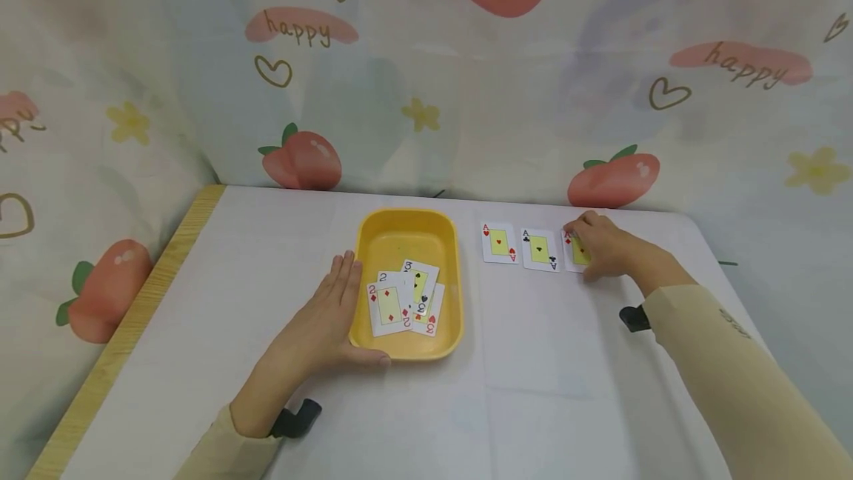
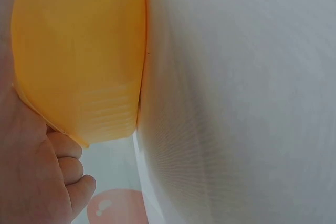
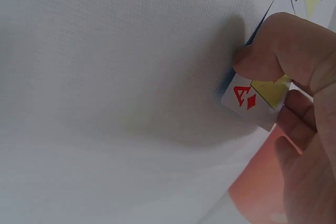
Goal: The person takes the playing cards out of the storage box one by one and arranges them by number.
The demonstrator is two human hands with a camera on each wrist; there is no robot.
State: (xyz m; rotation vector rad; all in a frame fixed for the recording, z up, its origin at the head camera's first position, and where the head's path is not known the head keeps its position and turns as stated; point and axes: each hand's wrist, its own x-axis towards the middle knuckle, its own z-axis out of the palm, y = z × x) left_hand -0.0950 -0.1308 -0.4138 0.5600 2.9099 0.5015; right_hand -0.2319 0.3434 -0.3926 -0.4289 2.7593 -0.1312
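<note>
Three aces make a row on the white cloth (image 1: 546,361), whose fine weave shows in the right wrist view: the ace of hearts (image 1: 499,243), the ace of clubs (image 1: 540,250) and, at the far right, the ace of diamonds (image 1: 577,252). Your right hand (image 1: 608,247) pinches that last card, its thumb bent against one edge; the card is thin, stiff and smooth, with a rounded corner and a yellow centre panel. Your left hand (image 1: 326,317) is not clutching anything: its fingers lie straight and together along the near-left rim of the yellow tray (image 1: 380,243), the thumb spread toards the bottom edge. The tray is a rounded rectangle, plastic by its look, with smooth walls and faint parallel ridges near one end. Inside it four cards overlap at loose angles: the 2 of diamonds (image 1: 389,306) on a black 2 (image 1: 383,276), with a black 3 (image 1: 420,284) over the 3 of hearts (image 1: 429,323). Beside you on the left runs a wood-grained strip (image 1: 129,332); behind, a softly creased curtain (image 1: 400,58) carries printed peaches, flowers and hearts.
</note>
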